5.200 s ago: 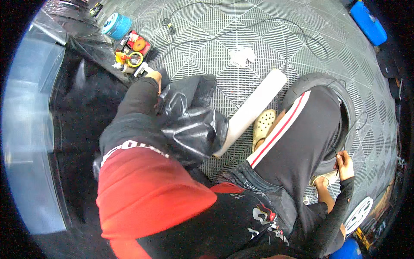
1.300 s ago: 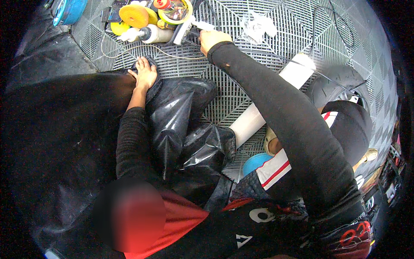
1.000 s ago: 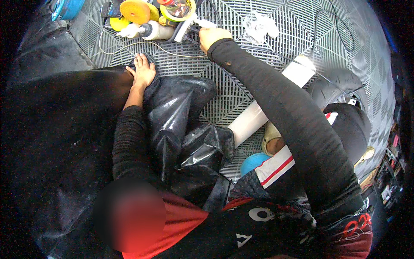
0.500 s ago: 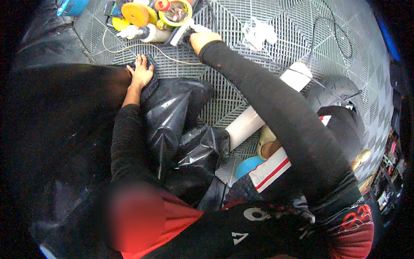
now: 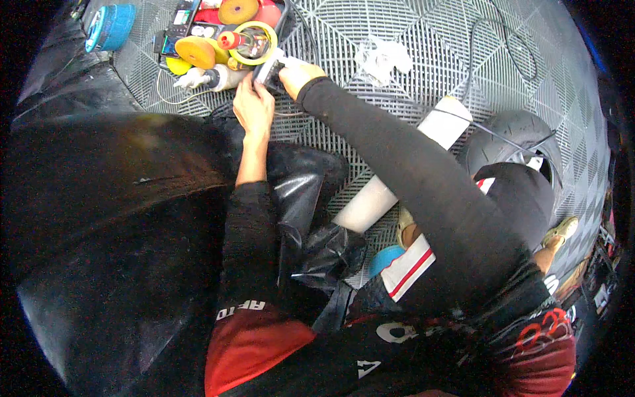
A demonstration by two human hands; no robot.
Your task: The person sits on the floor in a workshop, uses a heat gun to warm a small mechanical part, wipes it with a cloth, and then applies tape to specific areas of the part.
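My right hand (image 5: 301, 78) is closed around a small black-and-white hand-held tool (image 5: 268, 71), whose exact kind I cannot make out. Against the tool's near left side, my left hand (image 5: 254, 109) has its fingers drawn in, gripping its edge. Just left of these fingertips lies a white squeeze bottle (image 5: 228, 77) with a dark collar. Beyond it are an orange round pad (image 5: 195, 51) and a yellow ring-shaped container (image 5: 271, 46) with a red-capped bottle (image 5: 233, 41) in it.
Left stands a large glossy black panel (image 5: 119, 178); black plastic sheeting (image 5: 311, 172) hangs beside it. Crumpled clear plastic (image 5: 382, 59) lies on the grey grid floor (image 5: 423, 40). A white tube (image 5: 367, 205), a tyre (image 5: 516, 132), a blue container (image 5: 112, 28) and a trailing cable (image 5: 469, 66) surround me.
My left hand has left the black panel's edge and moved right to the tool. My right hand keeps its hold. The view has shifted, showing more of the items at the top.
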